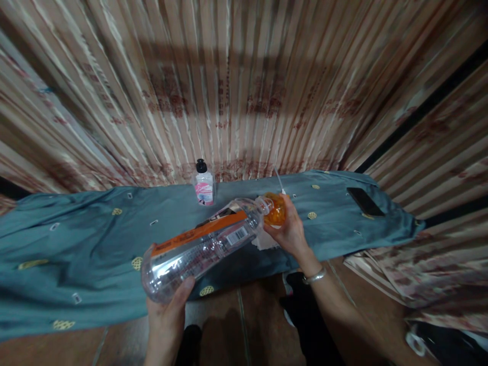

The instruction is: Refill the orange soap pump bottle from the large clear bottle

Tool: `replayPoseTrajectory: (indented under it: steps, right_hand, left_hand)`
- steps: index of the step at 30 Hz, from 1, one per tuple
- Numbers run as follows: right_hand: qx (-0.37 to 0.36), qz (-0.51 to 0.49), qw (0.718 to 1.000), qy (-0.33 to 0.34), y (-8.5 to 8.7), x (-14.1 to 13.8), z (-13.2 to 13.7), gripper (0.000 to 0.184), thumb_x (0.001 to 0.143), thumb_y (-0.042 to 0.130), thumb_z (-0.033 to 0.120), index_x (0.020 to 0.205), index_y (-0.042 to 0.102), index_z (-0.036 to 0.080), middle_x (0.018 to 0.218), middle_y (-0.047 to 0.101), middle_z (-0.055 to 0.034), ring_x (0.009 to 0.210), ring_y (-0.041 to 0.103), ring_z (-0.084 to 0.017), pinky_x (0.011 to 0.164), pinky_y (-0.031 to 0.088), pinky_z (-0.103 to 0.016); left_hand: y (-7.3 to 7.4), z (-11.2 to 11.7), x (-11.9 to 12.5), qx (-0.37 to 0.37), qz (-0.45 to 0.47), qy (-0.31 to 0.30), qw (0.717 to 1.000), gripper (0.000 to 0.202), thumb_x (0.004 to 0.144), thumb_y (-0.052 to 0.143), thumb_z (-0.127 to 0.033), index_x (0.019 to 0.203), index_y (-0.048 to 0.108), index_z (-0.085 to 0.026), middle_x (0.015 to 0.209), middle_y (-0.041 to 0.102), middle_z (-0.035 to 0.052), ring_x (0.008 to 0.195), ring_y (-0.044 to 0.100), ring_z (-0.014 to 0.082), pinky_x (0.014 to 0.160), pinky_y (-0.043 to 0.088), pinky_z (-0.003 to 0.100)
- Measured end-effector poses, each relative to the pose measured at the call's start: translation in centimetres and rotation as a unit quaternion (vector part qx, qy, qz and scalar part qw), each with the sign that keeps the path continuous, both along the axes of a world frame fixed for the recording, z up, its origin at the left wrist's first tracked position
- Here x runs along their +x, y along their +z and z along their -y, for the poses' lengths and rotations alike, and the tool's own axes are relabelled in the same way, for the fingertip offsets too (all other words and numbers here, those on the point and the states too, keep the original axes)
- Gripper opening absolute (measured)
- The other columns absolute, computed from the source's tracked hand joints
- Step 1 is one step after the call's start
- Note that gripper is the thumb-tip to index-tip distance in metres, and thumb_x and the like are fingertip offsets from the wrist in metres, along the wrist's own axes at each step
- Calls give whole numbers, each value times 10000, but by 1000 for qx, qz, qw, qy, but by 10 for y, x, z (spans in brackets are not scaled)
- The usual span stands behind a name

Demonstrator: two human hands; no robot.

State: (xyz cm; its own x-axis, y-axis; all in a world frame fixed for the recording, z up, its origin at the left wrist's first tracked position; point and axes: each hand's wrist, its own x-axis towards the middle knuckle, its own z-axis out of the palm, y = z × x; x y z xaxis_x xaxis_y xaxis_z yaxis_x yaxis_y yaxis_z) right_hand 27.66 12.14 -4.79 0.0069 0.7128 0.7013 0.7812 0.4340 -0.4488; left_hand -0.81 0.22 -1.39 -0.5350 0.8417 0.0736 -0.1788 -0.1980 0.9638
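A large clear plastic bottle (206, 254) with an orange-and-silver label lies tilted across the middle, its neck up and to the right. My left hand (168, 310) grips it near its rounded base, thumb along the side. At the neck, my right hand (292, 229) is closed around a translucent orange container (275, 208), which meets the bottle's mouth. A thin whitish tube (279, 179) sticks up beside my right fingers; where its lower end goes is hidden. A pale crumpled sheet (265, 240) lies under the neck.
A clear pump-style bottle with a black cap and pink label (205, 188) stands at the back of the teal cloth-covered surface (95, 218). A dark phone (365, 202) lies at the right. Pleated curtains (229, 91) hang behind and at both sides.
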Motion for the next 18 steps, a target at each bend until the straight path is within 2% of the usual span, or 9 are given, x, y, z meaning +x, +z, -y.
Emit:
replayPoseTrajectory:
  steps: [6, 10, 15, 18]
  right_hand:
    - [-6, -2, 1000, 0, -1, 0, -1, 934, 797, 830, 386, 1581, 352, 219, 1493, 613, -179, 1425, 583, -362, 1188, 496, -604]
    - [0, -2, 1000, -1, 0, 0, -1, 922, 796, 829, 393, 1573, 363, 221, 1481, 622, -181, 1409, 597, -364, 1174, 509, -604]
    - [-1, -2, 1000, -5, 0, -1, 0, 919, 801, 827, 395, 1574, 363, 217, 1486, 618, -179, 1407, 599, -361, 1168, 518, -589]
    - [-4, -2, 1000, -7, 0, -1, 0, 920, 806, 823, 402, 1576, 359, 209, 1491, 615, -183, 1413, 595, -359, 1173, 514, -585]
  left_hand:
    - [-10, -2, -10, -14, 28, -22, 999, 916, 561, 1000, -383, 1382, 599, -321, 1193, 736, 41, 1052, 719, 275, 959, 604, 455]
    - [-16, -4, -15, -2, 36, -20, 999, 990, 566, 1000, -372, 1448, 555, -315, 1237, 737, 71, 1110, 717, 282, 966, 606, 437]
    - [-9, -3, -9, 0, 52, -24, 998, 1039, 543, 1018, -359, 1470, 548, -319, 1299, 715, 70, 1122, 702, 252, 977, 600, 389]
    - [0, 0, -1, -2, 46, -22, 999, 1002, 607, 998, -398, 1492, 531, -343, 1334, 692, 51, 1180, 669, 236, 1078, 541, 399]
